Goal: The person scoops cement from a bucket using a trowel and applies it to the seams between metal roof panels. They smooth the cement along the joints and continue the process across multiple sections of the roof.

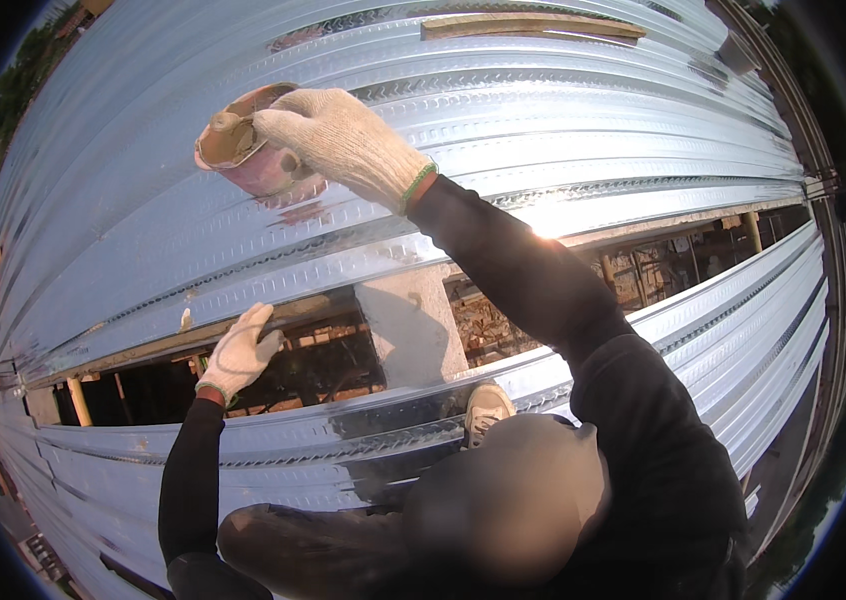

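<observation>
My right hand (343, 140), in a cream knit glove with a green cuff edge, reaches far out over the metal sheeting. Its fingers close on the rim of a small pinkish, round, open tub (268, 172), whose inside looks tan and dirty; a rounded thing inside is too unclear to name. My left hand (240, 352), gloved the same way, lies at the far edge of a long gap, against a wooden board (168, 335). Its fingers are stretched out and the thumb is apart, with nothing held.
Ribbed, shiny metal decking (543, 135) spreads on both sides of the gap (318, 365), which drops to a lower level. A concrete block or beam (411, 325) crosses it. My shoe (488, 410) stands at its near edge. A timber piece (533, 27) lies far off.
</observation>
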The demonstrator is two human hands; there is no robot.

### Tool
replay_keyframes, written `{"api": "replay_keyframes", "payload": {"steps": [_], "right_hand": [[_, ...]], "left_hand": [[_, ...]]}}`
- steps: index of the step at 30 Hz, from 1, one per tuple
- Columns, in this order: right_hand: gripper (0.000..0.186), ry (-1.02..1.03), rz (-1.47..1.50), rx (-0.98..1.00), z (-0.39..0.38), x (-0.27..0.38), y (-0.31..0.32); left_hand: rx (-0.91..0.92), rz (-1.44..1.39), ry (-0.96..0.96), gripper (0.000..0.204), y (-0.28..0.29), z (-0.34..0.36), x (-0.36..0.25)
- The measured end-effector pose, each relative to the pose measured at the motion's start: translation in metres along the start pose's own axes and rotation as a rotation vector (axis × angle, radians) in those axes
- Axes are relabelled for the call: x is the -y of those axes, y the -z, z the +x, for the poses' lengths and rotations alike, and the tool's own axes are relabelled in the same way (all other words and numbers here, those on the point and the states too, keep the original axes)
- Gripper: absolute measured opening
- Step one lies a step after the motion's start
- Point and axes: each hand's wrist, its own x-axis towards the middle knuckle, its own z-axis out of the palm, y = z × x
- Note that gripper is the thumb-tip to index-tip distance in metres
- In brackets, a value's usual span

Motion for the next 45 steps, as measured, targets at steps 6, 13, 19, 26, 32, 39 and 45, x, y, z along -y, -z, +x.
{"api": "replay_keyframes", "payload": {"steps": [6,13,19,26,32,39,45], "right_hand": [[0.052,-0.365,0.168,-0.240,-0.122,-0.126,0.062],[0.054,-0.409,-0.204,-0.568,-0.139,-0.192,0.139],[0.061,-0.478,-0.241,-0.594,-0.084,-0.204,0.217],[0.056,-0.089,-0.716,-0.771,0.139,-0.297,0.294],[0.086,-0.515,-0.681,-0.792,0.271,-0.334,0.310],[0.082,-0.867,-0.789,-0.600,0.337,-0.339,0.322],[0.067,-0.996,-0.645,-0.756,0.351,-0.325,0.311]], "left_hand": [[-0.220,0.012,-0.370,0.066,-0.008,0.188,-0.163],[-0.578,0.095,-0.143,0.058,-0.037,0.352,-0.226],[-0.503,0.214,0.101,0.050,-0.020,0.351,-0.262],[-0.661,0.163,0.025,0.043,-0.027,0.368,-0.252],[-0.561,0.073,0.039,0.047,-0.018,0.370,-0.255],[-0.631,0.013,0.048,0.049,-0.021,0.368,-0.245],[-0.590,-0.009,0.074,0.047,-0.015,0.367,-0.243]]}}
